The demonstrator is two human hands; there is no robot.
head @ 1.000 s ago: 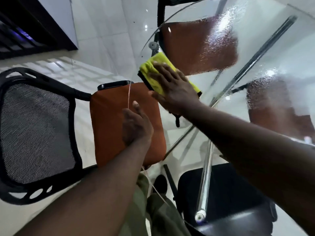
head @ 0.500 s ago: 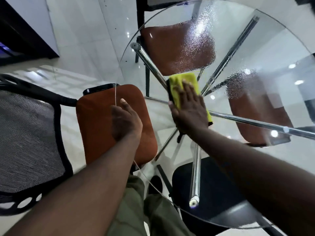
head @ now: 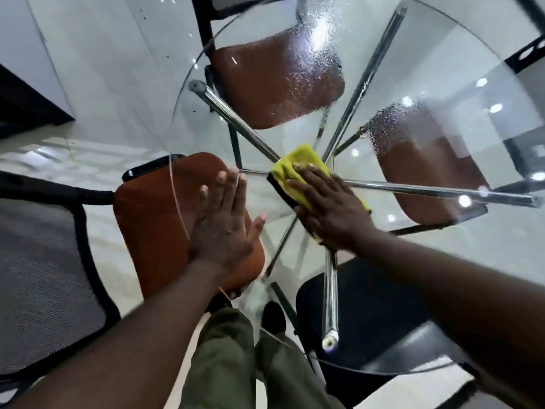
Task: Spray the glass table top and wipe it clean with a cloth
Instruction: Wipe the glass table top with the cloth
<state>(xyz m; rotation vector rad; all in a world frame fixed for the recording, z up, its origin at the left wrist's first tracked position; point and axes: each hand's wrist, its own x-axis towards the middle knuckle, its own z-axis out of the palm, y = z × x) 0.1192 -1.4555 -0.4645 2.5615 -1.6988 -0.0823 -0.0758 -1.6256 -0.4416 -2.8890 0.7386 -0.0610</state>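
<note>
A round glass table top [head: 460,69] fills the right of the head view, with chrome legs crossing beneath it. Spray droplets cover its far part [head: 318,45] and a patch at the right. My right hand [head: 327,205] presses a yellow cloth [head: 298,165] flat onto the glass near the centre, fingers straight. My left hand [head: 227,219] lies flat on the glass at its left edge, fingers straight and together, holding nothing. No spray bottle is in view.
Orange-seated chairs stand under the table: one at the left edge [head: 147,208], one far [head: 274,81], one at the right [head: 424,169]. A black mesh chair back [head: 41,276] is at the left, a black seat [head: 368,314] sits near me. My legs [head: 230,358] stand below.
My right hand slid the cloth from the far left edge of the glass toward the centre. My left hand went from curled at the table edge to flat with straight fingers.
</note>
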